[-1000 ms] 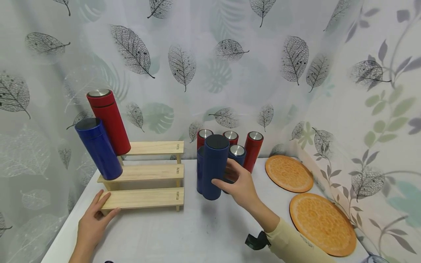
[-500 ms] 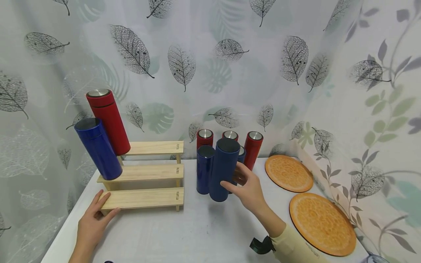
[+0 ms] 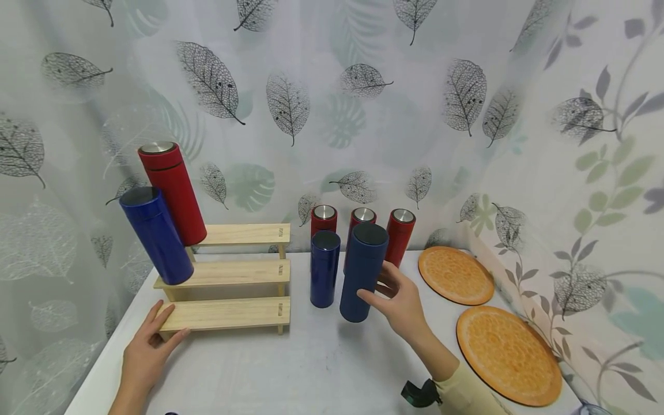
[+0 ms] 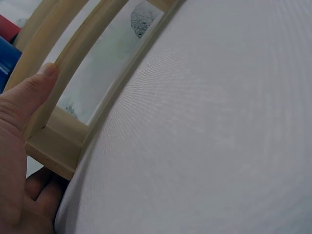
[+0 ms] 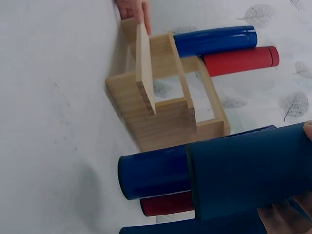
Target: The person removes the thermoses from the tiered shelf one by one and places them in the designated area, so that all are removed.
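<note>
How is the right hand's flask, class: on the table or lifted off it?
Lifted off. In the right wrist view, the flask held by the right hand has its base clear of the table.

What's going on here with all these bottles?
A person's right hand holds a matte dark blue cylindrical bottle above the white-covered table. The left hand grips the left end of the lowest step of a pale wooden three-step rack. On the rack, a glossy blue cylindrical bottle stands on the middle step and a red cylindrical bottle with a silver-coloured top on the highest. Another glossy blue bottle and three silver-topped red bottles stand on the table.
</note>
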A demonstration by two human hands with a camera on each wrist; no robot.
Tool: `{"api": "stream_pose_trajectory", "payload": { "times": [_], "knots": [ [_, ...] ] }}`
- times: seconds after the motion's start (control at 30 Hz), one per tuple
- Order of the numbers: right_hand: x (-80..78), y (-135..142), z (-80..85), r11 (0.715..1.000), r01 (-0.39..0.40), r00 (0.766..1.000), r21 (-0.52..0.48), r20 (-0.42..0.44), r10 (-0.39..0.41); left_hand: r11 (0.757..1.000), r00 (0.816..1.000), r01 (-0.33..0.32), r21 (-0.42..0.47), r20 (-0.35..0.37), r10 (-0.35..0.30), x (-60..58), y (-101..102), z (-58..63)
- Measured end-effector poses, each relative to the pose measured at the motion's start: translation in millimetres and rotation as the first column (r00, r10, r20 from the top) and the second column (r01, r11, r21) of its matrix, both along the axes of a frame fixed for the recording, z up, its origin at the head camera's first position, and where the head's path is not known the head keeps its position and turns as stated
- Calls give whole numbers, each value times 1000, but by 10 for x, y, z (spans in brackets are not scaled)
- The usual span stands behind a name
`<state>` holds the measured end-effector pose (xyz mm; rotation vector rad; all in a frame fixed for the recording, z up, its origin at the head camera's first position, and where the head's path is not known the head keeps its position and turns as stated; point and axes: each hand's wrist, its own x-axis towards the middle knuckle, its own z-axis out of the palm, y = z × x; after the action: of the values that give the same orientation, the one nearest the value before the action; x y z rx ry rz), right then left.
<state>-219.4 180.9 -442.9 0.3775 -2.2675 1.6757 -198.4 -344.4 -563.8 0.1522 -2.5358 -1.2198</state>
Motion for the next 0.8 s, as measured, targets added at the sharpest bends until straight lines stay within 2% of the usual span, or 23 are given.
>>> {"api": "stream_pose_trajectory", "payload": {
  "times": [0.23,0.6,0.8],
  "knots": [
    [13,79,-33,1000,11,1000,-5,-23,-11,1000,1000,-9,-11,-7,9,-1,14,-20],
    [21,205,-76,999,36,999,0,5,-36,1000,1000,-4,5,-12,4,18,-6,-13],
    [-3,308,-99,998,56,998,22,-39,-55,1000,1000,-2,18,-3,2,14,5,-8]
  ]
}}
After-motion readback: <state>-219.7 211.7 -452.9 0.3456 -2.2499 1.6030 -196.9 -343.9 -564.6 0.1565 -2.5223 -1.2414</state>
